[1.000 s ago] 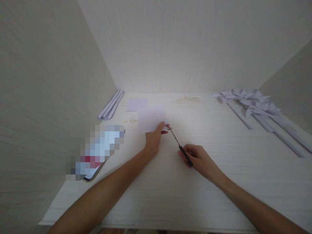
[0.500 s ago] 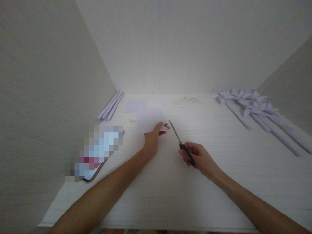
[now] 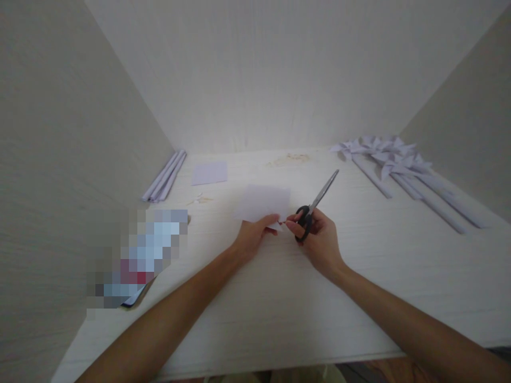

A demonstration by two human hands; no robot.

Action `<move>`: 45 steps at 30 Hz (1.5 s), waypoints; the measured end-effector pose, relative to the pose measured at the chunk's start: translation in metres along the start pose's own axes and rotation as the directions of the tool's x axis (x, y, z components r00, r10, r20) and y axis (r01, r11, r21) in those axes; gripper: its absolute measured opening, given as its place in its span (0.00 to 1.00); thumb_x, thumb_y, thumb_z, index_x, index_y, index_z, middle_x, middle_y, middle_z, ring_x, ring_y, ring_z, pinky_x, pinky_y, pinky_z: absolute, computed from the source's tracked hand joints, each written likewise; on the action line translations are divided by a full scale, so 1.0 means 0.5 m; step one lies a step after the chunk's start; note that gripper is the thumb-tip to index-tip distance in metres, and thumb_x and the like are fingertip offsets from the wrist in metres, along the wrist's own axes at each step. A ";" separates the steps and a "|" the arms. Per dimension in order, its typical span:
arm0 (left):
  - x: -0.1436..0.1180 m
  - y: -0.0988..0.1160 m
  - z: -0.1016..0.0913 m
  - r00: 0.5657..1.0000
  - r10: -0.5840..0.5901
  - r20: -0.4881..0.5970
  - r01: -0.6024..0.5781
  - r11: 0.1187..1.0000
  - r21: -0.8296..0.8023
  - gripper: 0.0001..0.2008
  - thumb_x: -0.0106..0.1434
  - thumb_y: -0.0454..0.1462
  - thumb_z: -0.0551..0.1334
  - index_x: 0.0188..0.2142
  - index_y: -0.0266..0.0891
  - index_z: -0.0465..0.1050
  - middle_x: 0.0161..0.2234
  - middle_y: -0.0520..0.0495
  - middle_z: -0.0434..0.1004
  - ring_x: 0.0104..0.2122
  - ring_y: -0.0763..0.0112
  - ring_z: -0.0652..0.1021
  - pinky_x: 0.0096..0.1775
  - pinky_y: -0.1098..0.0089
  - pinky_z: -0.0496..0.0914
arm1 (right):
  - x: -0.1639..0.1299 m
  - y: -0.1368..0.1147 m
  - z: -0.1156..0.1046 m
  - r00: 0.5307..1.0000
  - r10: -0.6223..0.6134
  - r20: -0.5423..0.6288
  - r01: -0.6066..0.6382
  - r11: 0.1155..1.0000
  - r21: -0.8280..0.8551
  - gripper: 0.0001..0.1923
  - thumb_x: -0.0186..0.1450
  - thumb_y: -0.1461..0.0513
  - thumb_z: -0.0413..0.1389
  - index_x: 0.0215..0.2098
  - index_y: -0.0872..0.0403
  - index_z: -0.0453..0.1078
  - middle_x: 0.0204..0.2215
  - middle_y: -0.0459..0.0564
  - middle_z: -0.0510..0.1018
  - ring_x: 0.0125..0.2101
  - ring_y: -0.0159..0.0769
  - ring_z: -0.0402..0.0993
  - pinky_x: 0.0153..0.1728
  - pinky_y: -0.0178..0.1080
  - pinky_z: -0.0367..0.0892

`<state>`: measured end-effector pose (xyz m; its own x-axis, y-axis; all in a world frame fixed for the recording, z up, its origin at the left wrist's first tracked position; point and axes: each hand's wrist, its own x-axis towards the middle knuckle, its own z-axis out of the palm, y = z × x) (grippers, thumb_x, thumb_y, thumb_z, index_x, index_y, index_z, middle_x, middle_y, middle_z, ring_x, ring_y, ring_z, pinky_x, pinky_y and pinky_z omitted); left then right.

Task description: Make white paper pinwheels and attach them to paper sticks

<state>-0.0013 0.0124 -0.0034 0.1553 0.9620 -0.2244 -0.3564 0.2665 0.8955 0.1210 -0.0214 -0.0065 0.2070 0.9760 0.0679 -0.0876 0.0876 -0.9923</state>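
Note:
My left hand [image 3: 252,238] pinches the near edge of a pale sheet of paper [image 3: 263,202], held just above the white table [image 3: 279,298]. My right hand [image 3: 317,238] grips the black handles of a pair of scissors [image 3: 317,202]. Their closed blades point up and to the right, away from the paper. The fingertips of both hands nearly touch at the paper's near right corner.
Several paper pinwheels on rolled paper sticks [image 3: 399,167] lie at the back right. A bundle of rolled paper sticks [image 3: 164,175] rests against the left wall, with a small paper square [image 3: 209,173] beside it. A blurred-out flat object [image 3: 138,255] lies at the left. White walls enclose three sides.
The scissors' blades, earlier pointing at the paper's edge, have swung away to the upper right. My right hand has moved in close to my left hand, and the paper has come lower.

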 end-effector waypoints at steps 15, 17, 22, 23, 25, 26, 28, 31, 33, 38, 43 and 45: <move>-0.010 0.000 0.003 0.997 0.010 0.070 -0.029 0.957 0.288 0.07 0.45 0.38 0.61 0.19 0.35 0.69 0.23 0.50 0.71 0.21 0.77 0.69 0.22 0.75 0.66 | 0.006 0.002 -0.001 1.000 -0.025 0.002 0.025 0.998 -0.052 0.11 0.45 0.64 0.61 0.23 0.56 0.62 0.19 0.42 0.70 0.18 0.24 0.65 0.17 0.28 0.60; -0.010 0.000 0.004 0.999 0.013 0.052 -0.028 0.949 0.313 0.07 0.45 0.38 0.61 0.18 0.35 0.69 0.23 0.50 0.71 0.20 0.78 0.69 0.22 0.76 0.66 | 0.006 0.003 -0.002 1.000 -0.018 0.012 0.019 0.999 -0.046 0.11 0.45 0.63 0.61 0.23 0.55 0.62 0.19 0.41 0.70 0.17 0.24 0.65 0.16 0.28 0.60; -0.002 -0.008 -0.001 0.999 0.005 0.050 -0.015 0.981 0.194 0.06 0.44 0.37 0.62 0.19 0.35 0.69 0.24 0.50 0.72 0.23 0.77 0.70 0.21 0.76 0.66 | 0.004 0.002 -0.001 0.999 -0.044 0.009 0.045 0.997 -0.065 0.12 0.44 0.63 0.62 0.23 0.55 0.62 0.21 0.44 0.72 0.20 0.26 0.67 0.19 0.29 0.62; 0.000 -0.009 -0.002 0.999 0.004 0.050 -0.013 0.985 0.171 0.06 0.44 0.36 0.62 0.20 0.35 0.69 0.24 0.50 0.72 0.23 0.77 0.70 0.21 0.76 0.66 | 0.003 0.002 -0.001 0.999 -0.051 0.008 0.051 0.996 -0.071 0.12 0.44 0.64 0.62 0.23 0.55 0.62 0.22 0.44 0.73 0.21 0.26 0.67 0.19 0.29 0.62; 0.001 -0.009 -0.003 0.999 -0.001 0.052 -0.007 0.988 0.153 0.06 0.43 0.36 0.63 0.20 0.35 0.69 0.24 0.51 0.72 0.22 0.77 0.70 0.21 0.76 0.66 | 0.003 0.003 -0.001 0.998 -0.058 0.008 0.058 0.996 -0.074 0.13 0.44 0.64 0.62 0.23 0.55 0.62 0.22 0.44 0.73 0.21 0.27 0.67 0.20 0.30 0.63; 0.001 -0.008 -0.002 0.999 -0.007 0.052 -0.001 0.988 0.155 0.06 0.43 0.36 0.63 0.20 0.35 0.69 0.24 0.51 0.72 0.22 0.77 0.70 0.21 0.76 0.66 | 0.003 0.004 -0.002 0.998 -0.060 0.007 0.061 0.995 -0.073 0.13 0.44 0.64 0.62 0.23 0.55 0.62 0.22 0.44 0.73 0.21 0.27 0.67 0.19 0.30 0.63; 0.000 -0.007 -0.002 0.999 -0.014 0.051 0.005 0.987 0.160 0.06 0.43 0.36 0.63 0.20 0.34 0.69 0.23 0.50 0.72 0.22 0.77 0.70 0.21 0.76 0.66 | 0.002 0.005 -0.002 0.998 -0.068 0.010 0.069 0.995 -0.069 0.13 0.44 0.64 0.62 0.23 0.55 0.62 0.22 0.44 0.73 0.21 0.27 0.67 0.19 0.30 0.62; -0.001 -0.008 -0.002 0.998 -0.016 0.057 0.007 0.988 0.157 0.06 0.43 0.36 0.63 0.20 0.34 0.70 0.25 0.50 0.72 0.23 0.77 0.71 0.21 0.76 0.67 | 0.002 0.005 -0.002 0.996 -0.087 0.016 0.088 0.994 -0.071 0.13 0.44 0.64 0.62 0.23 0.54 0.62 0.22 0.44 0.73 0.21 0.27 0.67 0.20 0.30 0.63; 0.000 -0.009 -0.003 0.998 -0.017 0.064 0.007 0.988 0.155 0.07 0.43 0.37 0.64 0.19 0.34 0.70 0.26 0.49 0.73 0.24 0.76 0.71 0.22 0.75 0.67 | 0.002 0.003 -0.001 0.995 -0.097 0.019 0.098 0.992 -0.081 0.12 0.44 0.65 0.62 0.23 0.54 0.62 0.22 0.44 0.72 0.22 0.27 0.67 0.20 0.31 0.63; 0.001 -0.010 -0.005 0.999 -0.030 0.045 0.023 0.987 0.161 0.07 0.42 0.37 0.64 0.19 0.35 0.70 0.27 0.49 0.73 0.24 0.75 0.71 0.23 0.74 0.67 | 0.001 -0.004 0.001 0.995 -0.101 0.013 0.102 0.989 -0.109 0.12 0.44 0.63 0.62 0.22 0.54 0.61 0.22 0.45 0.72 0.22 0.29 0.67 0.21 0.32 0.63; 0.001 -0.010 -0.005 0.997 -0.028 0.067 0.017 0.987 0.159 0.07 0.43 0.37 0.64 0.20 0.35 0.71 0.26 0.50 0.73 0.25 0.75 0.72 0.23 0.74 0.67 | 0.001 -0.004 0.001 0.995 -0.095 0.007 0.095 0.990 -0.100 0.13 0.44 0.62 0.62 0.22 0.54 0.61 0.22 0.45 0.73 0.22 0.29 0.67 0.21 0.32 0.63; 0.001 -0.011 -0.005 0.997 -0.021 0.068 0.011 0.988 0.153 0.06 0.43 0.37 0.64 0.21 0.36 0.71 0.26 0.51 0.73 0.24 0.75 0.71 0.23 0.75 0.67 | 0.001 -0.002 0.000 0.995 -0.100 0.019 0.101 0.991 -0.091 0.12 0.45 0.63 0.62 0.22 0.54 0.61 0.22 0.45 0.72 0.22 0.29 0.67 0.21 0.32 0.63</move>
<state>-0.0018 0.0118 -0.0093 0.2254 0.9499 -0.2166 -0.2097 0.2644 0.9413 0.1210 -0.0210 -0.0053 0.1959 0.9660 0.1684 0.0232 0.1671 -0.9857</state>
